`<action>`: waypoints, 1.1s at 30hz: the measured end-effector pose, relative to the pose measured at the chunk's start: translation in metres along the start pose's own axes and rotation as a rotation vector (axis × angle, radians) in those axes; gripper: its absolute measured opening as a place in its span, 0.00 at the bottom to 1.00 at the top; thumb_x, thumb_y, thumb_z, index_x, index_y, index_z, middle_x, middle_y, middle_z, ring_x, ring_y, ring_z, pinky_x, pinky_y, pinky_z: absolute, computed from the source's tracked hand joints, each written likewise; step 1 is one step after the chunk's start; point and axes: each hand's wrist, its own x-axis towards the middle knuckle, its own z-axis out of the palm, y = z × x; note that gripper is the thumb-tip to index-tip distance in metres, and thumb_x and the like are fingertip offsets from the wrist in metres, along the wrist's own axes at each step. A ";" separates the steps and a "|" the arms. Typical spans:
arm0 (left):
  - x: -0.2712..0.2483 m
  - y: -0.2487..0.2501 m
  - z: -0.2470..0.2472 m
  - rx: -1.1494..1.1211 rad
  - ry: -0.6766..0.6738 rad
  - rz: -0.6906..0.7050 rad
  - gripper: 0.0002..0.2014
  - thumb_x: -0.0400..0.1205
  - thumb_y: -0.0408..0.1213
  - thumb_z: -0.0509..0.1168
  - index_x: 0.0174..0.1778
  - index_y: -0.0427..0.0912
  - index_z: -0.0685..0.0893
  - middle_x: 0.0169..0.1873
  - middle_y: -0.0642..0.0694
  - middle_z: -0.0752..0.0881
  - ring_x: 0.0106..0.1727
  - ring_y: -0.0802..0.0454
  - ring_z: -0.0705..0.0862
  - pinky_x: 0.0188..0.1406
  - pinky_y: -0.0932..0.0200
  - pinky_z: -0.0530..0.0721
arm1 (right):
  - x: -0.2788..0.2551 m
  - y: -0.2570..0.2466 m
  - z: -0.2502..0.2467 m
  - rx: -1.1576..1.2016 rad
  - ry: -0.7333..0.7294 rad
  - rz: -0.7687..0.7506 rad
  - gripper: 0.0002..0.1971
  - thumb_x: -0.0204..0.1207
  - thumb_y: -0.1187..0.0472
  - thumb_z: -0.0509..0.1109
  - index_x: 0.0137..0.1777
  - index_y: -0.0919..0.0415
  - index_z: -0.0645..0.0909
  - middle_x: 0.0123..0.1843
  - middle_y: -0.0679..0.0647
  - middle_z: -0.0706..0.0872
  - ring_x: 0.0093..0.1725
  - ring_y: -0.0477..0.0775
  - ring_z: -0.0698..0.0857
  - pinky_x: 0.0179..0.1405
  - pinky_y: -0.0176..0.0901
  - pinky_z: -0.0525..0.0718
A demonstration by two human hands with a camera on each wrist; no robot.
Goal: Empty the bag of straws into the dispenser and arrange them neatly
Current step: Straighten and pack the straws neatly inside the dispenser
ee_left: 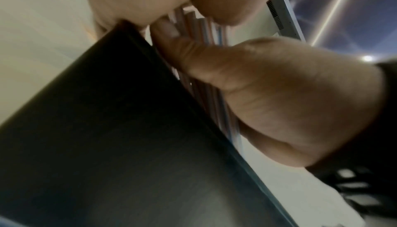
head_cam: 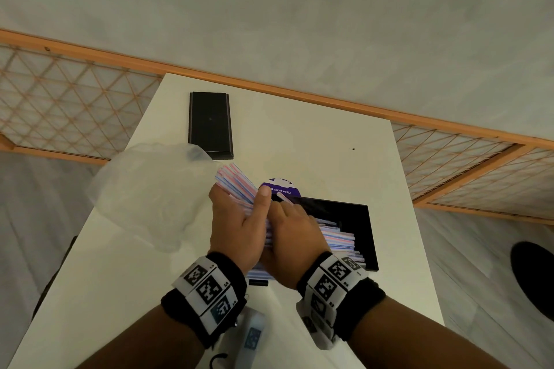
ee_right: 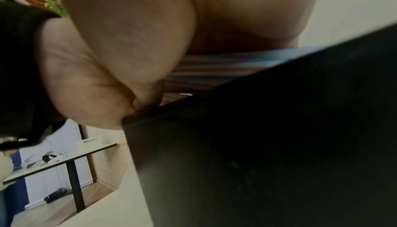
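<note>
At the frame's centre we see the left hand (head_cam: 236, 228) gripping a bundle of straws (head_cam: 236, 181), thumb curled over them. The right hand (head_cam: 295, 237) lies on the straws in the black dispenser (head_cam: 356, 219); we cannot tell how its fingers lie. The emptied bag (head_cam: 144, 189) lies left on the bench (head_cam: 314, 144).

- We see a white tabletop (head_cam: 314, 141).
- At eleven o'clock on it lies a black rectangular lid (head_cam: 209, 124).
- Near its centre sits a purple round sticker (head_cam: 280, 186), partly covered.
- A wooden lattice screen (head_cam: 69, 105) stands behind.
</note>
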 end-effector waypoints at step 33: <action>0.000 -0.003 0.000 -0.153 0.034 -0.152 0.22 0.84 0.51 0.67 0.67 0.46 0.67 0.54 0.53 0.83 0.52 0.52 0.88 0.54 0.47 0.89 | -0.015 0.055 0.004 -0.086 -0.309 0.189 0.62 0.49 0.08 0.51 0.83 0.41 0.55 0.80 0.45 0.68 0.78 0.58 0.67 0.81 0.69 0.57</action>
